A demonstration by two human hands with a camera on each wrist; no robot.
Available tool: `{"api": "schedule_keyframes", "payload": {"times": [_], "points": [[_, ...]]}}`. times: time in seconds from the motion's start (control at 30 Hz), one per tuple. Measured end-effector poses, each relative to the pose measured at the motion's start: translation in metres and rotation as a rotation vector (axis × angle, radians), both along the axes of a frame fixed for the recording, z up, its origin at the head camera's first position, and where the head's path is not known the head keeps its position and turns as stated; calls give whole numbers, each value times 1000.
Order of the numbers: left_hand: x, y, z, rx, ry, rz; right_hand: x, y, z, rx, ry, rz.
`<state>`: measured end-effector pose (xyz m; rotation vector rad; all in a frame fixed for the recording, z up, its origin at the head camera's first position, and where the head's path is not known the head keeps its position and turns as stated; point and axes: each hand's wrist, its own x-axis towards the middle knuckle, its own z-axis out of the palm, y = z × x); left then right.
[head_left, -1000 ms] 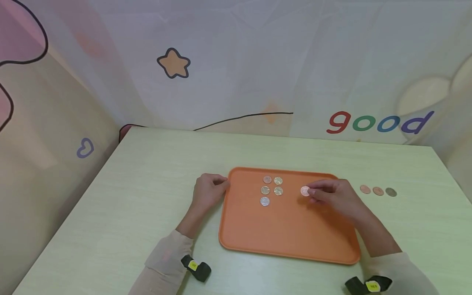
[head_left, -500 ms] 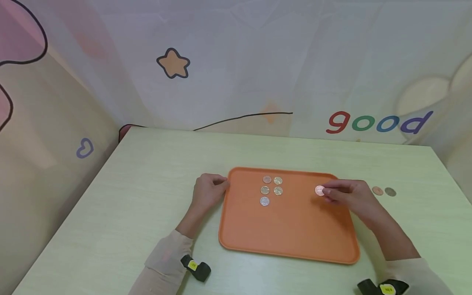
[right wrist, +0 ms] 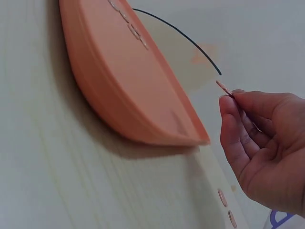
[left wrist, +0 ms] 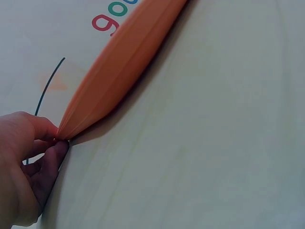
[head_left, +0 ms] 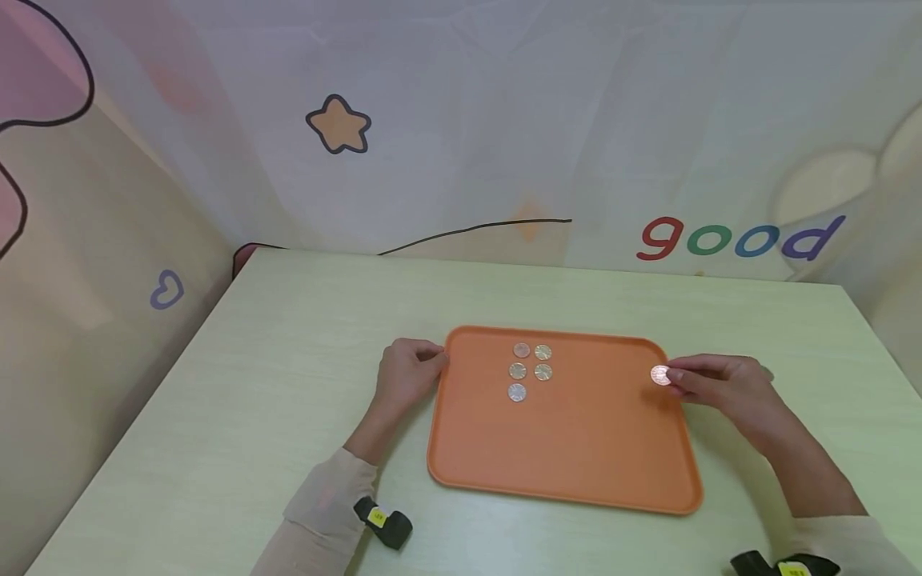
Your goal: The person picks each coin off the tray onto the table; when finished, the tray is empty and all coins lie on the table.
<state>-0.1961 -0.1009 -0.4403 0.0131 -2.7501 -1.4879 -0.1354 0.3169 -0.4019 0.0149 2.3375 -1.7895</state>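
My right hand (head_left: 731,388) pinches a coppery coin (head_left: 659,375) between thumb and fingers, above the right edge of an orange tray (head_left: 576,448). In the right wrist view the coin (right wrist: 224,88) is seen nearly edge-on, held up apart from the tray. At the tray's left edge my left hand (head_left: 409,376) pinches the rim; the left wrist view shows its thumb and fingertips (left wrist: 61,145) meeting at the tray (left wrist: 119,67). Several gold, silver and coppery coins (head_left: 543,372) lie flat in two columns on the tray's upper left part.
Beyond the tray's right side, coins (right wrist: 222,197) lie on the pale wooden table (head_left: 288,320); in the head view my right hand mostly hides them. A printed cloth backdrop (head_left: 461,120) stands behind the table.
My right hand has moved right with the coin, from over the tray's middle to its right edge, covering the coins on the table. My left hand and the tray stay put.
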Motion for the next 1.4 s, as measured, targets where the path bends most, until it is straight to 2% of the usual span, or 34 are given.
{"api": "schedule_keyframes", "payload": {"times": [0.3,0.6,0.97,1.13,1.27,1.4], "points": [[0,0,-1,8,9,-4,4,28,-6,-140,-11,-25],[2,0,3,2,14,-4,9,52,-19,-101,-39,-96],[2,0,4,-5,18,-3,8,64,-18,295,-64,-138],[1,0,2,-3,15,-4,6,63,-14,487,-94,-116],[0,0,0,-2,18,-7,3,64,-13,548,-101,-89],[1,0,0,-6,22,-7,1,66,-13,548,-111,-83]]}}
